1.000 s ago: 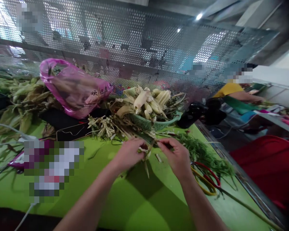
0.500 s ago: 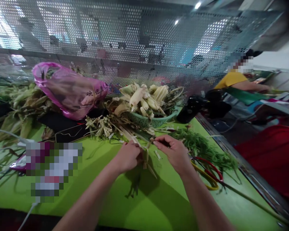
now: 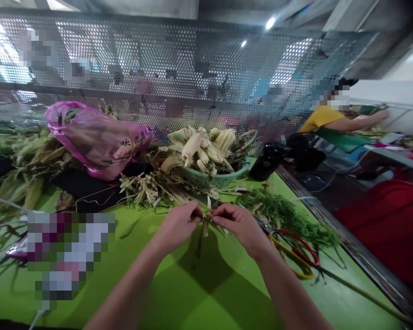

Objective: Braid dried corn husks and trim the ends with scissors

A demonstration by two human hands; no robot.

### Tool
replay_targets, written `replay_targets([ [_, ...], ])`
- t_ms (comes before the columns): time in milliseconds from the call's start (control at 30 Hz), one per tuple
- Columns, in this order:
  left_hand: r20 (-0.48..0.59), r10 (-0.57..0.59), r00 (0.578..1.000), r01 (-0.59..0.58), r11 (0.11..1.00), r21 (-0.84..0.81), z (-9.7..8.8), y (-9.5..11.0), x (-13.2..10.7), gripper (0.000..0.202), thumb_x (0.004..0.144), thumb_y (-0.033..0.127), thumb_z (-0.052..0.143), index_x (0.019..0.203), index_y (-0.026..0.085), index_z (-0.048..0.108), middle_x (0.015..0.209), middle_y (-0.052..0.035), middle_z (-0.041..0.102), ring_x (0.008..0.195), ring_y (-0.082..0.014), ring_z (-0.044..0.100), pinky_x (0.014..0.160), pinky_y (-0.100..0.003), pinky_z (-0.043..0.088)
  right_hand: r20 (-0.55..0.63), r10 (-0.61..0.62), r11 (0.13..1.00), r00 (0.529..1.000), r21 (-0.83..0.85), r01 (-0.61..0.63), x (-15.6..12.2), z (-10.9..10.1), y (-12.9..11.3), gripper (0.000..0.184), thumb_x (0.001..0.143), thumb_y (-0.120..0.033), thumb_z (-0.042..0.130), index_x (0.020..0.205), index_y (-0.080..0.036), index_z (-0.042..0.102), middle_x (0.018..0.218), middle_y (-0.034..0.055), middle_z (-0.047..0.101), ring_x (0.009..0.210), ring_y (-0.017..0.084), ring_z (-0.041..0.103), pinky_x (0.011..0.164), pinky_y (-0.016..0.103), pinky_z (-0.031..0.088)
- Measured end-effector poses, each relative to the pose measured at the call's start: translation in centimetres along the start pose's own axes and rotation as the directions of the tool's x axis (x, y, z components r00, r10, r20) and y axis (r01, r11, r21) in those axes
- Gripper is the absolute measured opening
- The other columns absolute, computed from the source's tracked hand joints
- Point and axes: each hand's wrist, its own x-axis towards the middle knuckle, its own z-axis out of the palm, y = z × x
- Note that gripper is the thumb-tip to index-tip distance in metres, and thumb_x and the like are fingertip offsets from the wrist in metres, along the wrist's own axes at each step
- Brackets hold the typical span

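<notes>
My left hand (image 3: 177, 225) and my right hand (image 3: 241, 224) meet above the green table (image 3: 206, 293), both pinched on a small folded piece of pale leaf strip (image 3: 206, 221) held between their fingertips. Short strip ends stick up and hang down from the piece. Just beyond my hands lie more loose strips and a small heap of finished woven pieces (image 3: 141, 188).
A green basket (image 3: 223, 176) heaped with pale husks stands behind. A pink plastic bag (image 3: 99, 140) and dried husks (image 3: 17, 160) lie at left. Scissors with red and yellow handles (image 3: 296, 252) and green stems (image 3: 282, 213) lie at right. A perforated metal screen backs the table; a person in yellow works beyond.
My hands have drawn closer together and the strip piece has been turned and folded tighter; the long hanging end seen earlier is now shorter.
</notes>
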Motion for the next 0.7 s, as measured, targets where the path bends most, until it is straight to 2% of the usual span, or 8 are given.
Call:
replay_targets([
  [133,0.015,-0.039,0.999,0.041,0.986,-0.162,0.8,-0.5,0.2,0.008,0.078,0.017,0.05,0.083,0.021,0.056,0.084,-0.004,0.065,0.08,-0.0196,0.058,0.073,-0.029,0.04,-0.048,-0.025,1.0,0.999,0.013,0.025,-0.1,0.4,0.0,0.01,0.074,-0.027,0.068,0.074,-0.017,0.066,0.068,-0.0011,0.062,0.064,0.013,0.052,0.064,0.026,0.039],
  [267,0.041,-0.069,0.997,0.079,0.933,-0.352,1.7,-1.0,0.6,0.008,0.076,0.017,0.051,0.083,0.019,0.054,0.082,-0.0037,0.061,0.081,-0.0191,0.056,0.074,-0.03,0.041,-0.103,-0.049,0.997,0.993,0.053,0.055,-0.1,0.8,0.2,0.009,0.073,-0.025,0.067,0.075,-0.016,0.066,0.065,-0.0025,0.059,0.061,0.012,0.049,0.061,0.024,0.037],
  [400,0.151,-0.178,0.972,0.23,0.833,-0.504,1.7,-0.1,0.6,0.014,0.073,0.02,0.055,0.087,0.017,0.055,0.08,-0.0018,0.058,0.078,-0.0166,0.053,0.073,-0.029,0.041,-0.17,-0.061,0.994,0.984,0.082,0.076,-0.1,1.2,0.4,0.007,0.071,-0.023,0.067,0.072,-0.016,0.065,0.063,-0.0026,0.057,0.06,0.012,0.048,0.059,0.024,0.037],
  [500,0.186,-0.199,0.962,0.271,0.769,-0.579,1.5,0.5,0.4,0.021,0.073,0.024,0.062,0.091,0.017,0.057,0.084,-0.0017,0.058,0.079,-0.0152,0.052,0.074,-0.028,0.041,-0.213,-0.078,0.987,0.974,0.122,0.105,0.1,1.4,0.5,0.007,0.069,-0.023,0.067,0.071,-0.016,0.065,0.063,-0.0024,0.057,0.059,0.012,0.048,0.059,0.024,0.036],
  [700,0.176,-0.223,0.959,0.284,0.722,-0.631,1.6,0.1,0.4,0.033,0.074,0.04,0.07,0.094,0.017,0.058,0.083,-0.0026,0.061,0.076,-0.0144,0.055,0.071,-0.027,0.043,-0.246,-0.077,0.986,0.966,0.127,0.111,0.1,1.7,0.8,0.005,0.07,-0.022,0.066,0.07,-0.017,0.064,0.06,-0.0027,0.056,0.056,0.011,0.045,0.055,0.024,0.035],
])
